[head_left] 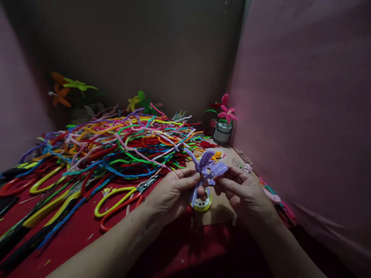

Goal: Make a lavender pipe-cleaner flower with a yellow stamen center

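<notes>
A purple pipe-cleaner flower with several looped petals is held up between my two hands. My left hand is closed round its lower part, thumb pressed against the fingers, and a short purple stem end pokes out below. On the other side, my right hand pinches the edge of the right-hand petal with thumb and fingertips. Just under the flower sits a yellow-rimmed round spool on a piece of brown cardboard, partly hidden by my fingers.
A big heap of coloured pipe cleaners spreads across the red cloth. Red-and-yellow-handled scissors and yellow-black pliers lie at left. A small pot with a pink flower stands at the back right, beside the pink curtain.
</notes>
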A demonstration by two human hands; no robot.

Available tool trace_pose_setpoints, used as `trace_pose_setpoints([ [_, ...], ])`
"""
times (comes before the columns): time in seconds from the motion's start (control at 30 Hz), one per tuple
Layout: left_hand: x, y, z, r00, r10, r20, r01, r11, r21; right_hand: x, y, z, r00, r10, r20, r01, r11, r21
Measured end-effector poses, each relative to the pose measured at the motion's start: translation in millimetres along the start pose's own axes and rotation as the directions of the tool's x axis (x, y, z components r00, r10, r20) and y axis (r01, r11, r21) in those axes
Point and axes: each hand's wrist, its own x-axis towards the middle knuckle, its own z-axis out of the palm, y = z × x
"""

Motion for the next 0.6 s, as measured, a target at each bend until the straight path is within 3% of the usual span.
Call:
trace_pose_setpoints([
  [0.13, -1.4, -0.7, 0.8, 0.999, -0.018, 0.031, 0.018, 1.000, 0.013, 6.3, 0.1, 13.8, 0.996, -0.069, 0.060, 0.060, 0.988, 0.139],
  [0.5, -2.5, -0.4, 2.6, 0.998, -0.051, 0.048, 0.052, 0.999, -0.002, 1.4, 2.0, 8.0, 0.937, -0.336, 0.096, 0.341, 0.939, -0.046],
  [0.6, -3.1, -0.2, 1.8, 0.998, -0.056, 0.038, 0.055, 0.998, 0.020, 3.9, -5.1, 7.3, 0.939, -0.328, 0.108, 0.329, 0.944, 0.008],
])
